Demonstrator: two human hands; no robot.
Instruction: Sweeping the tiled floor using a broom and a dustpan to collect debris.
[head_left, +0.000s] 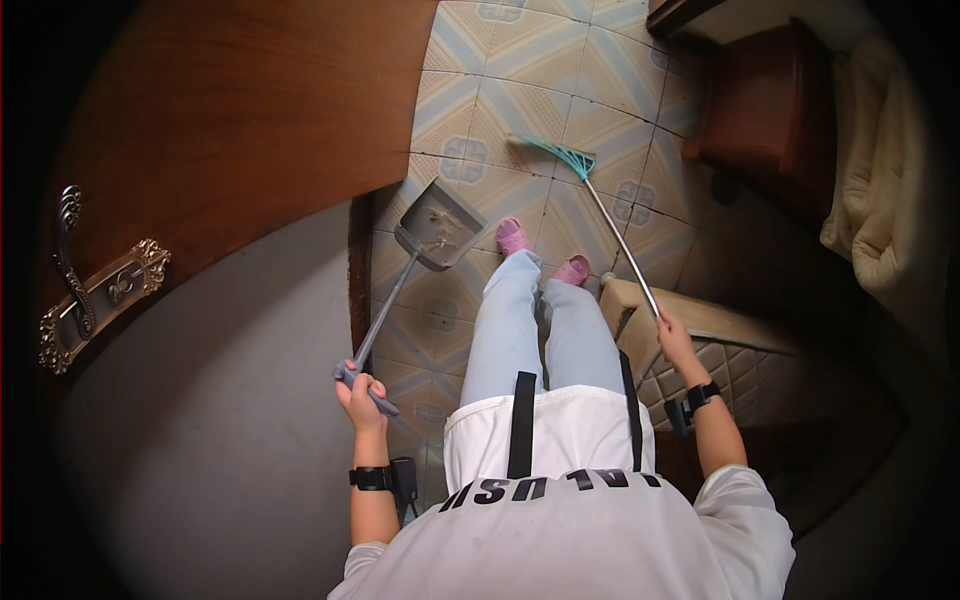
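My left hand grips the handle of a long-handled grey dustpan, whose pan is at floor level to the left of my feet. Light-coloured debris lies inside the pan. In my right hand is the metal pole of a broom. Its teal head reaches forward over the tiles, ahead of my feet and to the right of the dustpan. The bristles, at the head's left end, look blurred. A gap of floor separates broom head and pan.
A wooden door with an ornate metal handle stands at the left, above a grey wall. Patterned tiles cover the floor. To the right are a quilted bed frame, dark red wooden furniture and cream padded bedding.
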